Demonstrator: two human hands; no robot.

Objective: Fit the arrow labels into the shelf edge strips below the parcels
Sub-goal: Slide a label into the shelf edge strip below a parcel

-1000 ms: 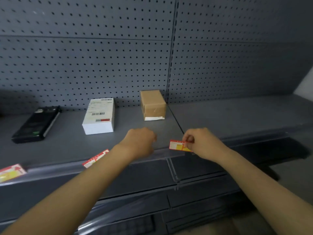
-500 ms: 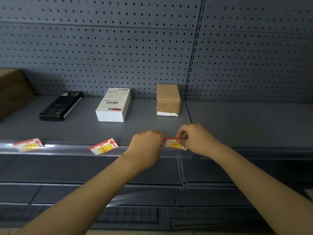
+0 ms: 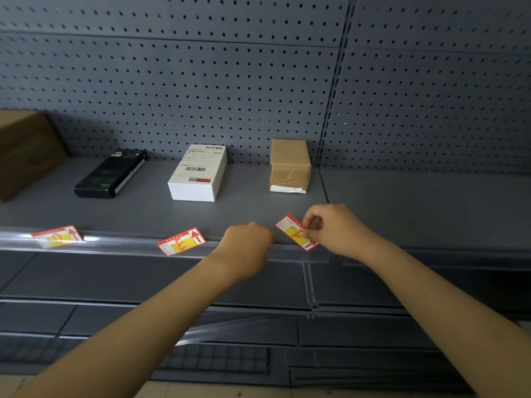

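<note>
My right hand [image 3: 334, 229] pinches a red and yellow arrow label [image 3: 294, 231], tilted, at the shelf's front edge below the brown parcel [image 3: 289, 165]. My left hand [image 3: 247, 248] is curled against the clear edge strip [image 3: 120, 245] just left of that label; whether it grips the strip I cannot tell. Two more arrow labels sit in the strip: one [image 3: 181, 241] below the white parcel [image 3: 198, 172], another [image 3: 57, 236] further left, below the black box [image 3: 110, 173].
A large brown carton [image 3: 26, 150] stands at the far left of the grey shelf [image 3: 416, 205]. A perforated back panel rises behind. Lower shelves with their own edge strips lie below my arms.
The right hand has turned the label from nearly level to a steep tilt, its lower end at the strip. The view has shifted slightly; the left hand stays at the strip.
</note>
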